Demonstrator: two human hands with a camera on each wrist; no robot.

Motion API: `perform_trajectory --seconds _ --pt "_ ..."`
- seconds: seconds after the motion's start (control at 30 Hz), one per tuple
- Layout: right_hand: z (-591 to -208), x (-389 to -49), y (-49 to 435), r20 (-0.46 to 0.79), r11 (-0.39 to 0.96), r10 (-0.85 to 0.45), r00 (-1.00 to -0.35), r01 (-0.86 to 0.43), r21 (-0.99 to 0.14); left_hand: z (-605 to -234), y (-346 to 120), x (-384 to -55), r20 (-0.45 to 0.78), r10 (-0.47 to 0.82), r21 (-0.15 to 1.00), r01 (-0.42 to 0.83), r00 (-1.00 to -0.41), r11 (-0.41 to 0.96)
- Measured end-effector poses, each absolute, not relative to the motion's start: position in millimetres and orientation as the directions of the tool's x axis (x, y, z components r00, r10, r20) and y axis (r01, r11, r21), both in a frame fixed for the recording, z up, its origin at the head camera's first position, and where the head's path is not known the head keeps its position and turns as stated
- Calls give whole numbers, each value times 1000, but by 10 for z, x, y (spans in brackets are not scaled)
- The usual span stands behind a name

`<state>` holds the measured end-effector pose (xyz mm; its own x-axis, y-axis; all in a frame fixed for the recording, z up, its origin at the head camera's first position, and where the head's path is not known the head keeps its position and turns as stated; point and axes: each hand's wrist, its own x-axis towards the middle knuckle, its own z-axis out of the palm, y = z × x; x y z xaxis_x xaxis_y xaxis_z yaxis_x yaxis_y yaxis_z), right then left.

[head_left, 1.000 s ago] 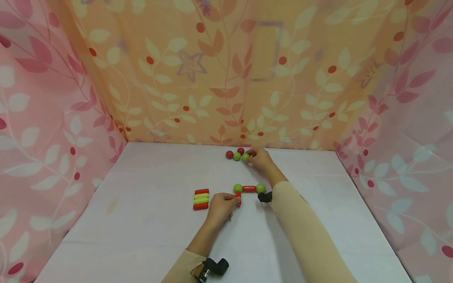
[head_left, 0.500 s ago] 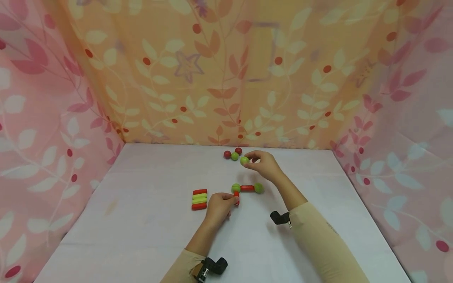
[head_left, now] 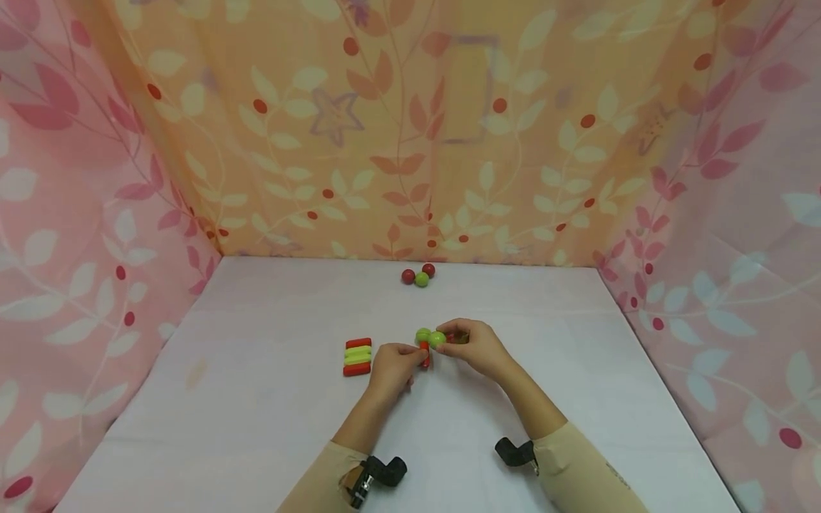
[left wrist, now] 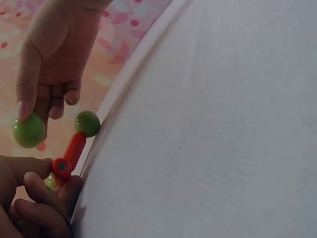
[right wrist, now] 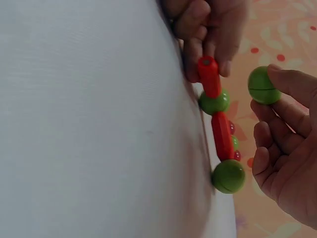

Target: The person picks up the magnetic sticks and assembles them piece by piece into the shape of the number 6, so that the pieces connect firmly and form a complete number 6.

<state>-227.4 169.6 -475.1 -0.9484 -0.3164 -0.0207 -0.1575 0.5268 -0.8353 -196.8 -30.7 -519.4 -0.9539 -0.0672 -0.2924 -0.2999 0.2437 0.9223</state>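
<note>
My left hand (head_left: 391, 369) pinches a red rod (right wrist: 209, 78) whose near end shows a small dark hole. That rod joins a green ball (right wrist: 216, 102), from which a second red rod (right wrist: 223, 135) runs to another green ball (right wrist: 228, 176), making an L-shaped piece on the table. Between thumb and fingers, my right hand (head_left: 477, 348) holds a loose green ball (right wrist: 263, 85) with a line round its middle. In both wrist views this ball is apart from the rods. The head view has my right hand hiding most of the second rod and its end ball.
Left of my left hand lie several red and yellow-green rods (head_left: 357, 358) in a neat stack. Two red balls (head_left: 408, 276) and a green ball (head_left: 421, 280) sit together near the back edge of the white table (head_left: 256, 427). Patterned cloth (head_left: 288, 142) surrounds the table.
My right hand has picked the green ball from the group at the back and brought it nearer, beside the rod in my left hand. The left hand keeps its grip in place.
</note>
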Motion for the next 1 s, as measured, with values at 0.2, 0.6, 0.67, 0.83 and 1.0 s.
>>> perform_trajectory --seconds 0.2,0.6,0.67,0.83,1.0 --pt "-4846 -2176 1702 -35 522 -338 -941 -156 -839 -5156 -312 -2048 -315 -68 916 -322 -947 238" --pt "-5031 -2144 1701 -34 471 -395 -918 -170 -865 -5110 -263 -2201 -338 -126 911 -358 -933 204" --pt "-5047 -2130 1690 -38 470 -388 -921 -162 -867 -5107 -251 -2202 -333 -127 914 -353 -934 198" --pt "-5096 -2097 1659 -67 473 -345 -936 -112 -874 -5126 -221 -2188 -336 -126 916 -355 -933 186" --pt "-5127 -2073 1630 -63 472 -313 -948 -98 -876 -5136 -192 -2174 -331 -127 918 -350 -935 188"
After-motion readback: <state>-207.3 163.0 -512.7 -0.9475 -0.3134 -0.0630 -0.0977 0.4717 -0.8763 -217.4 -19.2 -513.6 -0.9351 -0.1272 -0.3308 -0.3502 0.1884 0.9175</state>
